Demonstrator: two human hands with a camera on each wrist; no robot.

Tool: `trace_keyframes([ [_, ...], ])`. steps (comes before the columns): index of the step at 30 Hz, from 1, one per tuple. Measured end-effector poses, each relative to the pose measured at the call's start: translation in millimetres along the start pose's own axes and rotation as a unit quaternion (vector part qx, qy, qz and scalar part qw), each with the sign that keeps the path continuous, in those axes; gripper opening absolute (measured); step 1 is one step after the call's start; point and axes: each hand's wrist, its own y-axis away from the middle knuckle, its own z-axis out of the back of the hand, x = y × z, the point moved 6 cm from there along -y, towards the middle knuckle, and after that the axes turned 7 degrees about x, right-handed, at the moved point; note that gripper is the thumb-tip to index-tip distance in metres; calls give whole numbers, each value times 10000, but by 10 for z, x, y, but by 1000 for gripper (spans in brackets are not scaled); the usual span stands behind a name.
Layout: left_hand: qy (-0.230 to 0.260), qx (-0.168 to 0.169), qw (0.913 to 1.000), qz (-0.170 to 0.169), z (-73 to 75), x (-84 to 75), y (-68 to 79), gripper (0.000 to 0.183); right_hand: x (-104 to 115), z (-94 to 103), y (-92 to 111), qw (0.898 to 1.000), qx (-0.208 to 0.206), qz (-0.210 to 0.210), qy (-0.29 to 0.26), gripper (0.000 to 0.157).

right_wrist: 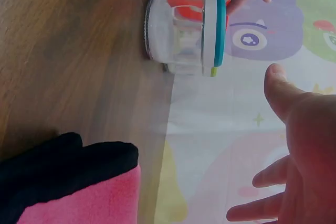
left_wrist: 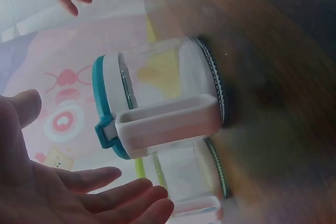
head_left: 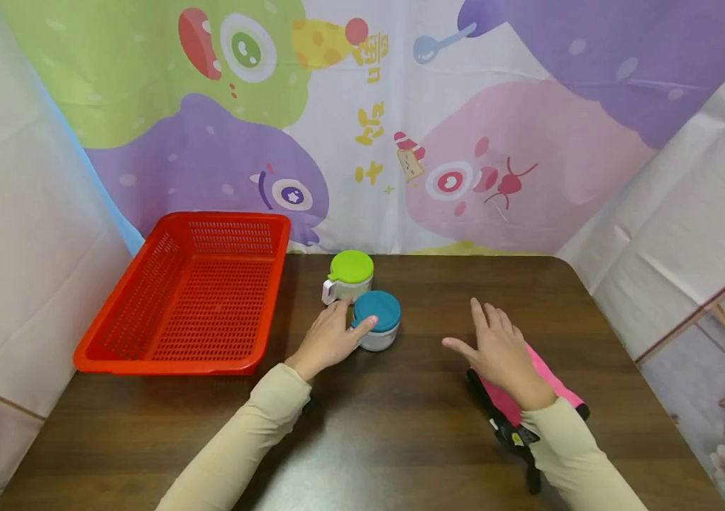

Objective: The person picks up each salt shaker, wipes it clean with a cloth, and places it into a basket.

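Observation:
A clear jar with a teal lid (head_left: 378, 312) and a white side handle (left_wrist: 168, 124) stands upright on the table. Just behind it is a similar jar with a lime-green lid (head_left: 352, 267), its handle to the left. My left hand (head_left: 330, 333) is beside the teal-lidded jar on its handle side, fingers extended and thumb spread, gripping nothing. Over on the right, my right hand (head_left: 499, 355) hovers with spread fingers above a pink fuzzy cloth item with black padded edges (head_left: 554, 380). The wrist partly hides this item. Nothing is in the right hand.
A red perforated plastic basket (head_left: 216, 305) sits at the left of the brown wooden table (head_left: 401, 440). Behind the table hangs a cartoon-print curtain (head_left: 503, 163), and pale fabric walls (head_left: 675, 234) rise at both sides.

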Motion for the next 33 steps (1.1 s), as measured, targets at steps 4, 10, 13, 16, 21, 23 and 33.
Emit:
trace_keyframes([
  [4, 53, 2, 10000, 20, -11, 18, -1, 78, -28, 5, 30, 10000, 62, -35, 2, 94],
  [10, 151, 23, 9998, 111, -21, 47, 6, 74, -94, -25, 74, 9996, 215, -184, -51, 95],
  [13, 227, 55, 9996, 178, -20, 57, 10, 74, -129, -44, 100, 9992, 262, -273, -133, 96],
  [16, 285, 99, 9993, 237, -23, 70, 11, 73, -160, -61, 122, 9989, 290, -333, -178, 96],
  [21, 294, 117, 9991, 294, -32, 98, 14, 70, -186, -74, 149, 9989, 291, -325, -178, 95],
  [23, 291, 113, 9990, 307, -39, 106, 15, 68, -193, -76, 164, 9989, 291, -311, -171, 94],
  [33, 265, 200, 9986, 403, -83, 157, 7, 63, -269, -109, 214, 9978, 439, -465, -175, 96],
])
